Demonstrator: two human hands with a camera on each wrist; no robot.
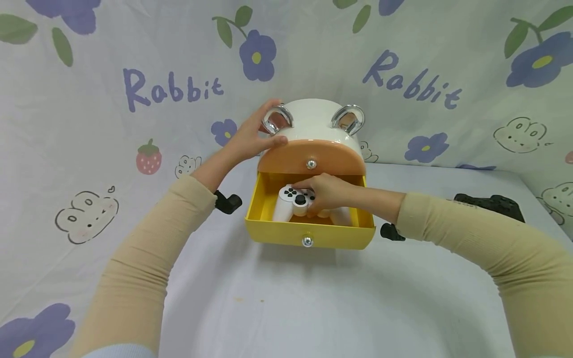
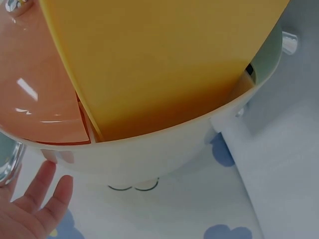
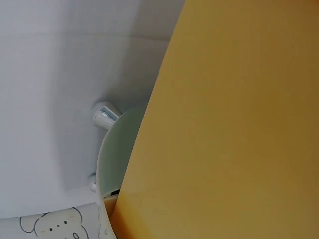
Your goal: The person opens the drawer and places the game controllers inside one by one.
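One white controller (image 1: 283,208) is held by the right hand (image 1: 333,193) inside the yellow drawer (image 1: 273,231), the lower of two drawers in one white-topped cabinet (image 1: 313,115); the grip is narrow, with the fingers bent over the middle of the controller and one handle left showing on each side. The yellow drawer is pulled out from the cabinet's front, while the orange drawer (image 1: 286,158) above it is shut — one round knob is carried by each, two in all. Two chrome ears (image 1: 360,119) are fixed on top of the cabinet. The cabinet's upper left side is touched by the left hand (image 1: 256,133), spread wide around the left ear, thumb to the front, with nothing lifted by it. Two chrome feet (image 3: 105,115) are seen under the cabinet from the right wrist. Three dark pieces are counted on the white table (image 1: 291,308): one dark handle (image 1: 229,203) to the left of the cabinet, partly covered by a sleeve (image 1: 156,238), and, to its right, one small rounded piece (image 1: 392,232) nearby and one black controller (image 1: 494,203) well apart — whether these last two are joined cannot be told, since they are partly hidden by the other sleeve. Behind the cabinet, the word "Rabbit" is printed twice on one cloth (image 1: 313,49).
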